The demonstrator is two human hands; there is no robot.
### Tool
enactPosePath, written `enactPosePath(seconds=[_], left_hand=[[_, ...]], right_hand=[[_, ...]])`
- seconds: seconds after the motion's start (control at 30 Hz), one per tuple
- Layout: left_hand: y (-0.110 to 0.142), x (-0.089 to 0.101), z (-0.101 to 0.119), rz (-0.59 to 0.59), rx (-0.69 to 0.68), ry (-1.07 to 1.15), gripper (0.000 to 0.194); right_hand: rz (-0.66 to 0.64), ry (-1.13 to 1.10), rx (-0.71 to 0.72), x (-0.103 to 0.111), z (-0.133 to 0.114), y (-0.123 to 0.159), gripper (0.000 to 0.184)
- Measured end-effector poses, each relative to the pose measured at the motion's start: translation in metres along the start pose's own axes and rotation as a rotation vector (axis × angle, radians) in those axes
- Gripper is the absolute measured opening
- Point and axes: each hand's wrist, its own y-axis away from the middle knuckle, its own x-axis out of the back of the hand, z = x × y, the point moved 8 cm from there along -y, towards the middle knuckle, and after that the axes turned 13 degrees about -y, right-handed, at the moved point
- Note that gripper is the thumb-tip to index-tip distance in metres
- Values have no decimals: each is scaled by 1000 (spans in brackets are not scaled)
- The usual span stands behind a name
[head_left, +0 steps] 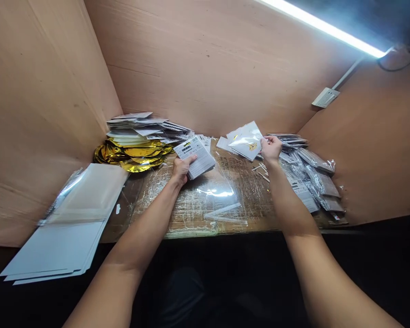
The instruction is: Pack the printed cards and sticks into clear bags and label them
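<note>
My left hand [181,169] is closed around a stack of printed cards [196,157] with barcodes and small text, its thumb lying on top. Out to the right, my right hand [271,148] pinches the edge of a clear packet [246,141] holding a white card with gold shapes. The packet is tilted and shiny, and it partly covers another white packet [224,145] behind it. On the tabletop between my arms lie a clear plastic sleeve [212,193] and clear strips [227,212]. A few thin white sticks [260,171] lie close to my right wrist.
Gold foil rounds [133,155] lie at the left, below a pile of flat packets [146,125]. White sheets [58,246] overhang the front left edge. Heaped packets [316,171] line the right side. Wooden walls [205,68] enclose the cardboard-covered table [187,214].
</note>
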Motion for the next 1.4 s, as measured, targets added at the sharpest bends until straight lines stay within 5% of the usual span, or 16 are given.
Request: enactPosePath(seconds=[0.1,0.2,0.27,0.37,0.5,0.7,0.83,0.97,1.07,1.17,1.27,1.33,1.4], left_hand=[[2,-3,0,-3,-9,-16,50],[4,-7,-1,-24,-15,-17,54],[6,-9,-2,-20,-20,-15,53],[8,-9,-2,4,-42,-12,50],[8,-6,1,44,-46,50,57],[3,2,10,68,-58,123,54],[2,5,16,133,-140,165,47],[2,18,26,271,-200,205,51],[0,30,39,322,-212,192,53],[1,27,48,214,-200,159,53],[21,1,46,-4,-158,74,57],[48,-29,37,-193,-113,-8,55],[82,-66,23,-385,-48,-103,50]], right_hand=[[-3,-163,-242,1,12,-3,12],[-63,-553,-504,-21,24,23,17],[-111,-717,-534,-40,22,42,16],[-213,-745,-453,-70,13,68,15],[-412,-604,-268,-111,-1,97,39],[-562,-125,153,-135,-25,131,45],[-642,245,398,-159,-55,116,47],[-638,410,395,-180,-73,61,48],[-612,591,283,-172,-67,28,51],[-531,586,218,-142,-70,28,69],[-656,201,194,-111,-79,77,94],[-776,-78,142,-84,-82,124,111],[-784,-274,87,-44,-77,163,109]])
